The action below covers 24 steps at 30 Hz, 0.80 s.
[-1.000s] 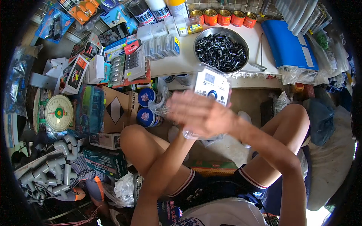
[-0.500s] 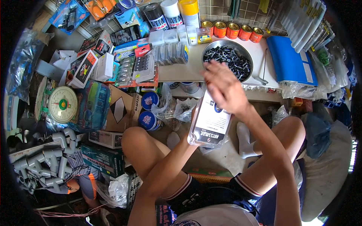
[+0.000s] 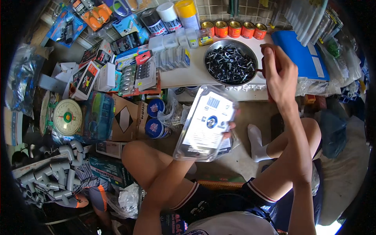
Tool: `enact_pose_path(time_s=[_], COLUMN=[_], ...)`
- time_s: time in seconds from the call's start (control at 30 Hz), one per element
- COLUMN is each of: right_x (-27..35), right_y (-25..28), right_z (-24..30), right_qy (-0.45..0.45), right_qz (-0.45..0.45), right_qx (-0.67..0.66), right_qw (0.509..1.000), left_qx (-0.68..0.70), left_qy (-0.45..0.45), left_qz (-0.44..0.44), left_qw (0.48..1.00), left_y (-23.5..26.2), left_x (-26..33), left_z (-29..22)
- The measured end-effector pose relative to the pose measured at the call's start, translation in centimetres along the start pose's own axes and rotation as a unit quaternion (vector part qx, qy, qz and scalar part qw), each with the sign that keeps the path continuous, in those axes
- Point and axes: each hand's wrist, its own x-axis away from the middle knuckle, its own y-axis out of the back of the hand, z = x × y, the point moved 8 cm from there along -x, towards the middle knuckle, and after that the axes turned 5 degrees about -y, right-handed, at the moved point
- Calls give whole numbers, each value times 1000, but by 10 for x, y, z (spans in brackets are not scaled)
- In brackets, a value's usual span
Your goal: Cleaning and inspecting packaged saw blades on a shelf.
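A clear plastic blister pack (image 3: 201,137) with a white printed card stands tilted over my lap. My left hand (image 3: 230,130) grips it from behind; only fingertips show at its right edge. Part of another pack (image 3: 225,146) shows beneath it. My right hand (image 3: 281,76) is closed at the shelf's right side, beside a metal bowl (image 3: 254,75) of small dark screws or rivets (image 3: 231,64). A dark red tool handle (image 3: 269,93) shows along my curled fingers; the tool's kind is mostly hidden.
Red tins (image 3: 235,29) and spray cans (image 3: 168,17) line the shelf's back. A blue folder (image 3: 299,55) lies at right. Boxed and carded goods crowd the left, above a dial scale (image 3: 67,116) and grey pipe fittings (image 3: 51,174). Blue-lidded tubs (image 3: 153,127) stand below the shelf.
My right hand has left the pack and moved right, closing around a tool at the shelf. The long metal tool lying there no longer shows. The pack has shifted left and lower.
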Motion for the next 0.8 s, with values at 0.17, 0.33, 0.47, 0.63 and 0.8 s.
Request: enact_pose_path(time_s=[0.17,0.33,0.47,0.63,0.8], right_x=[-1,-4,-6,-3,-1], right_y=[33,51,58,51,45], right_z=[5,-2,-7,-7,-30], right_qy=[29,57,-34,42,34], right_qz=[-43,-59,21,-4,24], right_qx=[-49,-11,-30,5,26], right_qw=[997,997,999,999,999], left_qx=[-190,-416,-483,-456,-480], left_qy=[72,33,10,52,95], left_qz=[-135,-346,-435,-507,-520], left_qw=[970,840,760,730,700], left_y=[106,143,187,296,352], left_x=[42,51,65,91,99], left_z=[8,3,-2,-11,17])
